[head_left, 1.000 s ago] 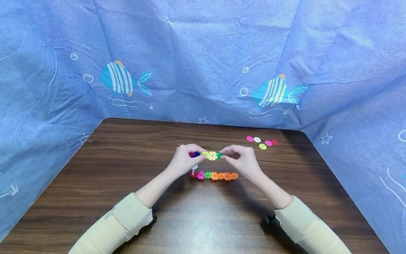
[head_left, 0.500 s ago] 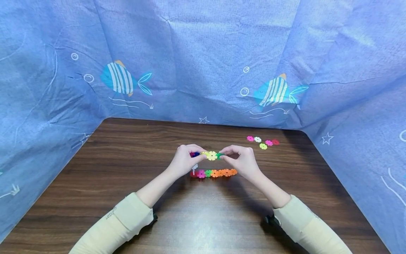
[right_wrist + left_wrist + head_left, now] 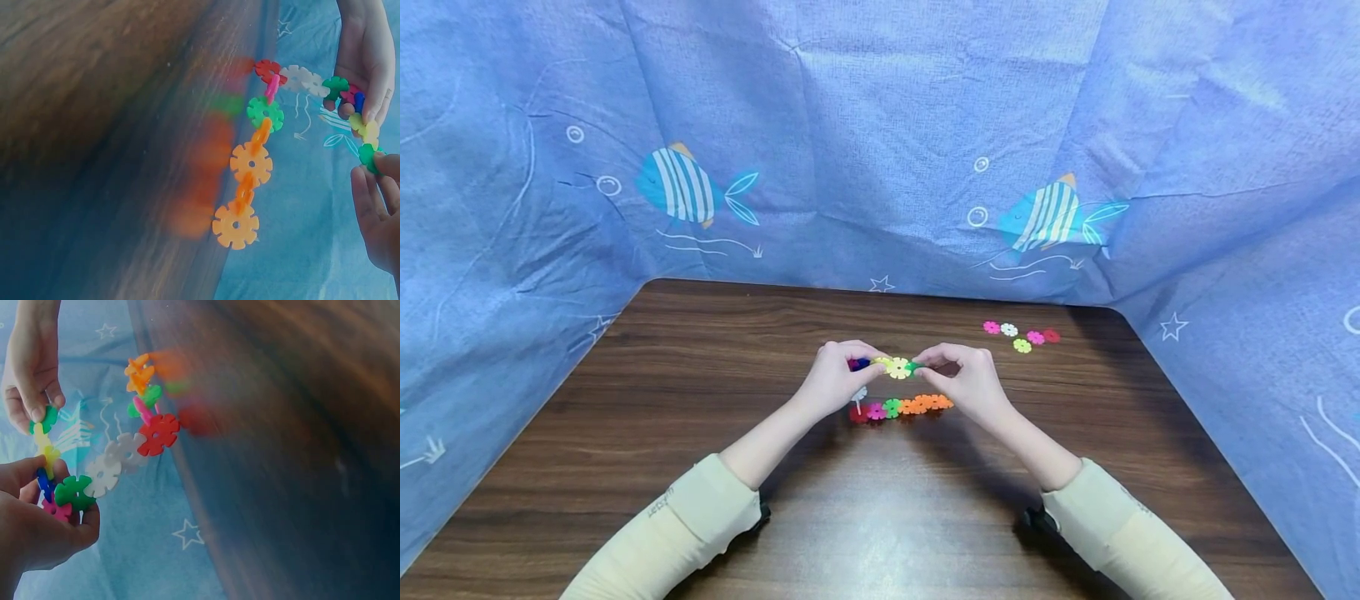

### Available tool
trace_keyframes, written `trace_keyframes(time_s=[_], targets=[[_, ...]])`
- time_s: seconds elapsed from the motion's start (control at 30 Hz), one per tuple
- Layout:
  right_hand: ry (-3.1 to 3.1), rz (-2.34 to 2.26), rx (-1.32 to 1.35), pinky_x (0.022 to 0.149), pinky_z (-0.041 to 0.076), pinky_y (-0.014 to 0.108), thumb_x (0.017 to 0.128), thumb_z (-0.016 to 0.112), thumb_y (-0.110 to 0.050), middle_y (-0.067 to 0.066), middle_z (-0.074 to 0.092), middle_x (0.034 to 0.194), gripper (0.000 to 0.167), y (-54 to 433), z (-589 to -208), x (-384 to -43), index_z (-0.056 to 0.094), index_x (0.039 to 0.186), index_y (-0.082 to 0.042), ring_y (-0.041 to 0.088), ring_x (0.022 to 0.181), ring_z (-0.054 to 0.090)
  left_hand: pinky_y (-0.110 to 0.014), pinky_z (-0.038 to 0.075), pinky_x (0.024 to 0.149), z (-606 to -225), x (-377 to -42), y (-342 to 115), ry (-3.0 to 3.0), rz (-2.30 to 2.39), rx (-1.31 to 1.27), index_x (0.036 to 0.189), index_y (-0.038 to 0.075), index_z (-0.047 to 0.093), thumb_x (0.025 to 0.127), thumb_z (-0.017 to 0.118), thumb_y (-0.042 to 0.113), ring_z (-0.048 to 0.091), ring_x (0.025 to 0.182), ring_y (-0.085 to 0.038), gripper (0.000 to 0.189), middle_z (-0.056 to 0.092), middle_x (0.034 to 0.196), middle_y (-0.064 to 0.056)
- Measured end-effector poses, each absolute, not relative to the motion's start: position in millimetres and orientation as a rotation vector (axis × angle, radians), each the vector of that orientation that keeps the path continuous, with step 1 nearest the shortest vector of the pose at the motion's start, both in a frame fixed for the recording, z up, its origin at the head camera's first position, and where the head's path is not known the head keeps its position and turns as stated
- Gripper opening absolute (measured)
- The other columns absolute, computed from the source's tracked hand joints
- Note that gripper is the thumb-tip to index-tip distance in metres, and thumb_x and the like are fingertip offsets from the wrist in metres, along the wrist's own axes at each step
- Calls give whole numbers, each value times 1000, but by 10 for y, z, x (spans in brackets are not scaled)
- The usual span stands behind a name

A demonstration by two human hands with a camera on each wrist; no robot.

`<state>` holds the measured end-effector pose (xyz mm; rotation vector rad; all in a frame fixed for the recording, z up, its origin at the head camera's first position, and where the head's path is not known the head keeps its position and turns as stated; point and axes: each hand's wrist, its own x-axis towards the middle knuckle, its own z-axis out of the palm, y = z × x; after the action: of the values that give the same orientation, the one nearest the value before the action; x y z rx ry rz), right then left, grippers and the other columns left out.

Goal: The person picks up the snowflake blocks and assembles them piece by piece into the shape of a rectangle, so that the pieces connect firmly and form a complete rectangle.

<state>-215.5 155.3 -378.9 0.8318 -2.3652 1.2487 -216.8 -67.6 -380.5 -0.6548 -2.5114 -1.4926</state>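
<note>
Above the tabletop, fingers pinch tight: left hand on the flower-disc chain, right hand on its green disc, likely joining; a firm push seems needed.

- A bench with dark brown wood grain; its far corners are rounded, and pale light shines on the near part.
- A wrinkled blue cloth, which hangs behind the bench and along both sides.
- Printed on it, a left fish and a right fish, both striped.
- A white star outline, just beyond the far edge.
</note>
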Motion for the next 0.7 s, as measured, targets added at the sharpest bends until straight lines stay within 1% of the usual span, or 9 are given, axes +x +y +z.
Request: trace_keyframes(time_s=[0.17,0.27,0.37,0.47,0.53,0.6,0.7], targets=[[-2408,1295,833,63,55,24,79,76,-10,-2,73,86,16,1595,-3770,-2157,72,94,-13,8,72,66,-24,51,59,-3801,-2161,-692,-2532,-1483,-664,95,14,76,85,71,21,61,69,-12,13,72,95,-1],[-2437,1326,838,67,56,29,79,76,-9,1,72,91,21,1638,-3732,-2136,71,100,-11,13,76,67,-24,51,59,-3800,-2155,-698,-2542,-1492,-665,94,15,76,85,71,23,60,67,-9,12,72,94,1],[-2450,1314,869,72,56,35,79,75,-4,7,71,95,24,1668,-3617,-2062,69,102,-5,18,80,67,-25,52,61,-3796,-2147,-708,-2539,-1494,-672,92,16,76,84,72,22,62,70,-8,11,72,92,2],[-2445,1258,886,74,55,41,78,74,0,11,71,96,24,1697,-3470,-1986,68,101,-1,21,81,67,-27,51,68,-3789,-2140,-718,-2522,-1450,-688,89,16,76,82,74,21,63,78,-9,9,73,90,3],[-2442,1216,890,74,54,43,77,74,1,11,71,95,24,1725,-3382,-1952,69,100,0,23,80,67,-30,50,72,-3782,-2134,-723,-2514,-1414,-702,88,17,77,81,74,21,63,82,-10,8,73,89,4],[-2444,1176,881,74,54,44,77,75,1,11,71,95,24,1778,-3346,-1965,69,100,0,23,80,66,-31,50,74,-3774,-2129,-728,-2516,-1389,-713,87,18,77,80,75,21,62,85,-10,8,72,88,5],[-2457,1103,876,75,53,41,78,75,-2,8,71,97,24,1918,-3399,-2073,70,101,-4,20,84,65,-29,51,71,-3761,-2113,-740,-2530,-1410,-731,87,18,77,80,75,21,62,81,-9,7,72,88,6]])
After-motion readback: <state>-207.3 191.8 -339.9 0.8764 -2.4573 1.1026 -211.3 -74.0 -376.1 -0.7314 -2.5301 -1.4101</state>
